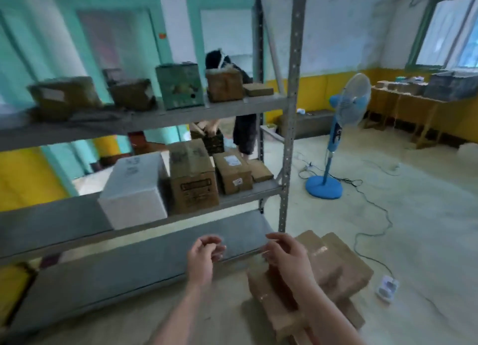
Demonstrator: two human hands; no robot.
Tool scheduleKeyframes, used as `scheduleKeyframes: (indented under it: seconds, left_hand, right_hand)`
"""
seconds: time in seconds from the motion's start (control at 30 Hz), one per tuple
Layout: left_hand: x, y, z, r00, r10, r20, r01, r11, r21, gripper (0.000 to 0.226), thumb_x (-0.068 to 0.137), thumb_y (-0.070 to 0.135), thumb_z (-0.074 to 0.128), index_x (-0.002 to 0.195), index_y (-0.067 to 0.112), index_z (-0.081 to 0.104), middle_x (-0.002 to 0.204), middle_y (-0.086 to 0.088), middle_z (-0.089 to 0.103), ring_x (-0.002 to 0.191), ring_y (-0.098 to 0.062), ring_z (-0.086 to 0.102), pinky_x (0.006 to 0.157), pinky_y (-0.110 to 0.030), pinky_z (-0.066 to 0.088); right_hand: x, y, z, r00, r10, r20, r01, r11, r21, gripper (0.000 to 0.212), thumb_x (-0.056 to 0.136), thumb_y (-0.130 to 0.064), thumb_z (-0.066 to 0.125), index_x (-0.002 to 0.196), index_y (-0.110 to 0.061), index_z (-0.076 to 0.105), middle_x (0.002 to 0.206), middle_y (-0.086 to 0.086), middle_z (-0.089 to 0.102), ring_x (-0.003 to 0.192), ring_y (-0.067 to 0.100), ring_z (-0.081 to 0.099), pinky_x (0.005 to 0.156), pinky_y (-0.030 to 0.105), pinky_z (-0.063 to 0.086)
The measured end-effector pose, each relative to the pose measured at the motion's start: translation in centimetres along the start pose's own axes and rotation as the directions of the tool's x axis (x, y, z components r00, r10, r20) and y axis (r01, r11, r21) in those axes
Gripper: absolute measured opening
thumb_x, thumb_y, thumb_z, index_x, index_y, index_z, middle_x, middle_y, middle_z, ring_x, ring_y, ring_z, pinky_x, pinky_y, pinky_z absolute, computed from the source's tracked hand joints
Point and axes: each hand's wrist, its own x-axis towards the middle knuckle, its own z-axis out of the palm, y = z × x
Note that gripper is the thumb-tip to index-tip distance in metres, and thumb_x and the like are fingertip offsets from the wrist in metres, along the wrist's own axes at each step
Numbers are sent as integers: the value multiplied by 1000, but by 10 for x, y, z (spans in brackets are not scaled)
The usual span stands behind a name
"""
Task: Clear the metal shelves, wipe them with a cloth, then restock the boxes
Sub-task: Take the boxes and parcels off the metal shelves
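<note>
Our left hand and right hand hung loosely curled, holding nothing, before the bottom shelf. Cardboard boxes lay lower right; we judged gripping one by both sides safest.

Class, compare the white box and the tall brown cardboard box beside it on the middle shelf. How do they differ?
The white box is lower and wider; the brown cardboard box stands taller. The brown cardboard box has dark print on its front; the white box's front is blank. Both are closed, side by side on the middle shelf.
</note>
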Motion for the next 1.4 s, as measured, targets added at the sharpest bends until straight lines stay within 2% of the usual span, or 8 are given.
scheduleKeyframes:
  seconds: [0.2,0.4,0.63,0.83,1.03,1.23,1.33,1.4]
  left_hand:
    - [18,39,-153,959,68,-274,-78,997,-27,19,100,-4,46,97,1,64,90,-14,72,77,-22,68,69,-30,52]
    - [59,74,-258,932,113,-346,-132,991,-31,21,98,-4,49,91,6,66,87,-10,73,78,-21,67,70,-30,51]
    - [137,116,-347,956,206,-209,-202,978,41,20,97,-2,50,97,5,68,93,-12,74,79,-22,70,69,-28,52]
    - [180,111,-384,979,159,-129,-157,987,32,18,99,0,51,101,3,69,94,-11,75,83,-24,69,81,-38,53]
    - [227,98,-391,991,105,-83,-101,994,49,16,99,3,53,99,6,69,95,-7,74,83,-18,67,77,-34,51]
    - [290,82,-421,991,39,-126,-19,988,152,11,97,6,58,97,11,68,95,-7,73,89,-23,68,79,-36,50]
    - [335,75,-433,977,3,-214,33,986,166,9,97,11,60,99,15,68,97,-5,72,94,-24,68,82,-37,51]
    - [368,70,-433,973,-27,-231,72,979,189,9,98,20,61,105,20,66,105,-3,70,102,-22,66,89,-38,50]
  right_hand:
    - [5,-5,142,962,-29,272,34,999,-15,15,100,-7,58,109,-13,69,88,8,76,81,24,74,70,29,57]
    - [1,-15,279,929,-39,369,61,997,-46,15,100,-7,57,107,-15,68,89,8,76,83,24,73,75,33,58]
    - [16,-34,395,945,-69,320,75,997,-5,15,98,-10,62,108,-18,69,90,3,76,87,18,72,77,33,60]
    - [41,-40,420,972,-72,223,85,995,-50,15,99,-9,61,109,-15,69,89,5,76,87,23,73,76,35,60]
    - [83,-38,444,982,-63,177,78,994,-82,14,98,-10,62,108,-17,69,89,5,77,87,23,73,79,38,61]
    - [153,-8,488,989,8,148,6,996,-93,14,99,-10,61,108,-16,70,93,6,76,89,22,72,78,35,59]
    - [210,11,515,986,45,162,-10,977,-214,17,98,-16,62,114,-19,68,102,2,73,96,20,69,81,34,57]
    - [256,20,528,990,59,130,-11,940,-341,29,98,-26,64,126,-19,62,119,3,67,104,21,65,83,33,53]
